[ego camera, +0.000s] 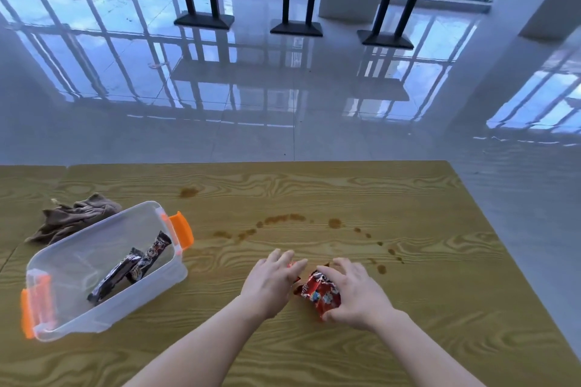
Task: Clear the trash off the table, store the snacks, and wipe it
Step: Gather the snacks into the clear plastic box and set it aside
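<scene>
Right hand (pixel 355 292) grips wrapper (pixel 320 291) — crinkly red foil.

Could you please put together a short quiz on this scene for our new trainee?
1. True or false: the clear container holds two dark snack bars.
2. Which hand grips the red packet: A left, B right?
3. What on the table needs wiping?
Key: 1 true; 2 B, the right hand; 3 the brown stains.
</scene>
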A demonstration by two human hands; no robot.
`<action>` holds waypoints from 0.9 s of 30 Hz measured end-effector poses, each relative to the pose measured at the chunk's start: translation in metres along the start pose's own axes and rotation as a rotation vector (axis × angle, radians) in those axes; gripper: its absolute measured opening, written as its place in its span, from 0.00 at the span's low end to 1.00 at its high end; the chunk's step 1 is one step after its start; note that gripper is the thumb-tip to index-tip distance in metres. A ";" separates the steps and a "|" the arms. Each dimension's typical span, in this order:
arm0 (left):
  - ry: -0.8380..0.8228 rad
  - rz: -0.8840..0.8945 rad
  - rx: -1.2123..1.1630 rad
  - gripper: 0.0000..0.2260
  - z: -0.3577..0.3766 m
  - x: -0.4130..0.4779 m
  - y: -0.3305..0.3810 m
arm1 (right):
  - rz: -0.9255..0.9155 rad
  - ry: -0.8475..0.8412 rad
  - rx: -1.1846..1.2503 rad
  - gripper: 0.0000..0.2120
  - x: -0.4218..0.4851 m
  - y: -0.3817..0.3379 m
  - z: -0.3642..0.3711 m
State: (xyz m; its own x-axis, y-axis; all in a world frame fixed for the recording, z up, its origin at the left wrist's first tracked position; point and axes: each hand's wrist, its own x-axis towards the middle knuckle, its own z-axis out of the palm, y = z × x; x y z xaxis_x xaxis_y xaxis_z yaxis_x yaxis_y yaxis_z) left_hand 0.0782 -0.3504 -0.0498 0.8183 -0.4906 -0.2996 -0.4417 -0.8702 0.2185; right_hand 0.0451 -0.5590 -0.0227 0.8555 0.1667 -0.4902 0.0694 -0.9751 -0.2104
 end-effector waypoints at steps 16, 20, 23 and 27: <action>0.090 -0.133 -0.142 0.07 0.016 0.001 -0.016 | -0.018 0.106 -0.058 0.29 0.019 -0.017 0.020; 0.187 -0.149 -0.181 0.10 0.009 -0.015 -0.025 | -0.018 0.156 -0.006 0.24 0.020 -0.022 0.013; 0.277 -0.152 -0.203 0.13 -0.002 -0.030 -0.033 | -0.043 0.209 0.039 0.25 0.022 -0.030 0.004; 0.424 -0.169 -0.228 0.13 -0.025 -0.053 -0.047 | -0.110 0.249 0.059 0.27 0.029 -0.052 -0.014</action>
State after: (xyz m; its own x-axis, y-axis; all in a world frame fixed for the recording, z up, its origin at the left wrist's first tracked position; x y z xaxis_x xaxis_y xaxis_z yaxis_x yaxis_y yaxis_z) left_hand 0.0648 -0.2825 -0.0210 0.9696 -0.2405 0.0447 -0.2373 -0.8803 0.4107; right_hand 0.0733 -0.5058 -0.0136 0.9448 0.2227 -0.2404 0.1448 -0.9418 -0.3033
